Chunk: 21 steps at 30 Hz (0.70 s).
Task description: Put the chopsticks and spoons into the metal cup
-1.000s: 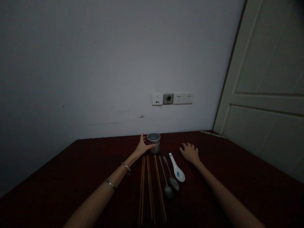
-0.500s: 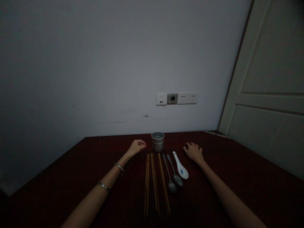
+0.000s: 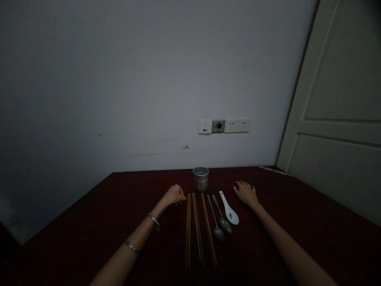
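Observation:
My left hand [image 3: 175,194], with two bracelets on its forearm, is closed with curled fingers. Its fingertips are at the far end of the leftmost pair of chopsticks [image 3: 188,230]; whether they touch is hard to see. Two more pairs, the middle chopsticks [image 3: 197,230] and the right chopsticks [image 3: 209,230], lie alongside. To their right are a long-handled metal spoon [image 3: 219,234], a second metal spoon [image 3: 226,226] and a white soup spoon [image 3: 231,214] with a blue mark. Behind them stands a silver metal cup [image 3: 201,180]. My right hand [image 3: 246,193] rests palm down, fingers spread, holding nothing.
The dark red table [image 3: 143,186] meets a pale wall [image 3: 149,79] just behind the cup. Wall sockets [image 3: 237,126] sit above it. A panelled white door [image 3: 339,99] stands on the right. The light is dim.
My left hand has let go of the cup, drawn back toward me and closed near the leftmost chopsticks. The view has shifted slightly left. My right hand has stayed in place.

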Motion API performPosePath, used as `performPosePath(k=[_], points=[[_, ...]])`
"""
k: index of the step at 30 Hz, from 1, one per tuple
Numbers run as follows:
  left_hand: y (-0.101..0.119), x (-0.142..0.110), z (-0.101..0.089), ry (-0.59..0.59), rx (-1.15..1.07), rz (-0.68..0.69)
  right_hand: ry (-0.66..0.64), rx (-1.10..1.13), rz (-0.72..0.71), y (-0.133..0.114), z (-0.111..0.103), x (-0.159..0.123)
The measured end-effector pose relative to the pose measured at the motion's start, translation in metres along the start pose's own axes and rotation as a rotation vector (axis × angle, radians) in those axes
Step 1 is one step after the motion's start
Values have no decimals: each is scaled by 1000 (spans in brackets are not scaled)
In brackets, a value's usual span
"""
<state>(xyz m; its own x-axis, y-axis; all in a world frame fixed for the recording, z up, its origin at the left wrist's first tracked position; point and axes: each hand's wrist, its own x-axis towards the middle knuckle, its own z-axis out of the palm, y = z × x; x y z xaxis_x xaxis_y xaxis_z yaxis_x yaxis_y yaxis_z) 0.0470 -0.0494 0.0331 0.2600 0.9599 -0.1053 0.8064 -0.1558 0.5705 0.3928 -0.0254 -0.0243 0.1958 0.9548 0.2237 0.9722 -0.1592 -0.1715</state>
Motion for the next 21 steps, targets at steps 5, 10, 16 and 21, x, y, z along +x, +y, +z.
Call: performPosePath(k=[5,10,16,21], points=[[6,-3,7,-10,2,-4,8,-27,-2,-2,0,-2],[14,-7,10,-33,19,-19,1,-35,-3,-2,-2,-3],[17,-8,11,19,96,-57,-6,-24,2,-1,-2,-3],[22,-12,16,10,157,-79,-7,-20,1,-1,-2,-2]])
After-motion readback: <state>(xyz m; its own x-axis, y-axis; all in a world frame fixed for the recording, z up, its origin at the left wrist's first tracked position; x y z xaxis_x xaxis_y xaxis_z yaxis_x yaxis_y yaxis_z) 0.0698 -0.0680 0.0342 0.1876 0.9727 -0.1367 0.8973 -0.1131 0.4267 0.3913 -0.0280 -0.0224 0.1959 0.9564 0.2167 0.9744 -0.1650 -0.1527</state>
